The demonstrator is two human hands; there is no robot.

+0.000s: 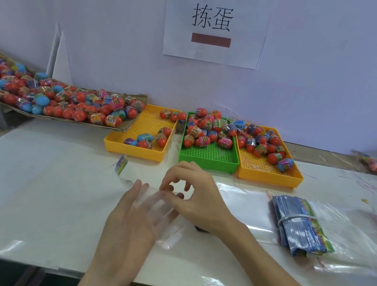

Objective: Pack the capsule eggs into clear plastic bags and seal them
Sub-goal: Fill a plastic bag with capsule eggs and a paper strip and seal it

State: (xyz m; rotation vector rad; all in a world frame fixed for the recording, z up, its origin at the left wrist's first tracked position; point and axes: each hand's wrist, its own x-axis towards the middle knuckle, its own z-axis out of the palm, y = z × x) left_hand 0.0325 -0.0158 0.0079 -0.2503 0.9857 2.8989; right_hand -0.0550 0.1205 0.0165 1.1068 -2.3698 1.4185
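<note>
A white table (pixel 28 192) runs along a pale wall where a paper sign (pixel 215 19) reads 拣蛋. At the left a tilted cardboard tray (pixel 63 119) holds a large heap of capsule eggs (pixel 49 100), too many to count. Three mesh trays stand side by side: left yellow tray (pixel 132 151) with about eight eggs, green tray (pixel 206 161) and right yellow tray (pixel 270 177) with piles. A banded stack of printed cards (pixel 300 225) lies right. The left hand (pixel 131 227), fingers straight, lies under a clear plastic bag (pixel 162 212); the right hand (pixel 193 200) pinches its top edge.
</note>
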